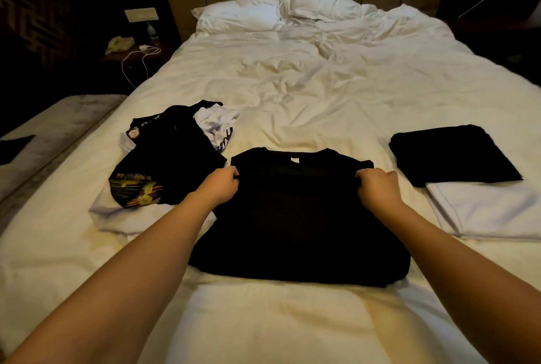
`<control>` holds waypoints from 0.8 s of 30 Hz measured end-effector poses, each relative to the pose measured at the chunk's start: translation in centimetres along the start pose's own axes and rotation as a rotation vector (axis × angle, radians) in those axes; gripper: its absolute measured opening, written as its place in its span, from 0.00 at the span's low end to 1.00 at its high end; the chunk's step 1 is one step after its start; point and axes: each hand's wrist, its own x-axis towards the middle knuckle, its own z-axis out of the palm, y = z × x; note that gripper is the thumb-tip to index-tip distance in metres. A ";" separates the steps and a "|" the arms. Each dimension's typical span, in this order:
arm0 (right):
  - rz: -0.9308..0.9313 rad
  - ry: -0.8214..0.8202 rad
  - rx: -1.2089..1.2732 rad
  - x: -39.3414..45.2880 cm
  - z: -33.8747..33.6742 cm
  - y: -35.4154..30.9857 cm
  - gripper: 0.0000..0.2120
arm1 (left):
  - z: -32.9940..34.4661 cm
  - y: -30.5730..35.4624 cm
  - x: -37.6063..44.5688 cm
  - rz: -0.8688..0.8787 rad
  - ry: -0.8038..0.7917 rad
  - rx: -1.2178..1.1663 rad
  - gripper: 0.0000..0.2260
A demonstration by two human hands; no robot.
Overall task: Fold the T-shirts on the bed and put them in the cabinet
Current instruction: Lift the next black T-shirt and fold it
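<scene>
A black T-shirt (pixel 298 217) lies spread on the white bed (pixel 292 79) in front of me, collar away from me. My left hand (pixel 219 188) pinches its left edge near the shoulder. My right hand (pixel 377 185) grips its right edge at the same height. To the left lies a loose heap of T-shirts (pixel 172 155), black and white, one with a yellow print. On the right a folded black T-shirt (pixel 450 155) lies partly on top of a folded white T-shirt (pixel 489 211).
Two white pillows (pixel 281 9) lean against the padded headboard. A nightstand (pixel 131 53) at the back left holds a bottle, a phone handset and a white cable. A grey bench (pixel 44 135) runs along the bed's left side. No cabinet shows.
</scene>
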 end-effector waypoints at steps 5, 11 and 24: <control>-0.010 -0.035 -0.022 4.4 1.6 0.0 0.11 | 1.0 0.3 3.8 -0.012 0.100 0.078 0.08; 0.008 -0.073 -0.022 9.5 3.6 1.0 0.11 | 2.0 0.1 9.0 0.015 0.190 0.141 0.07; 0.079 -0.070 0.274 15.8 6.5 2.1 0.11 | 3.6 -0.6 16.0 -0.022 0.250 0.214 0.11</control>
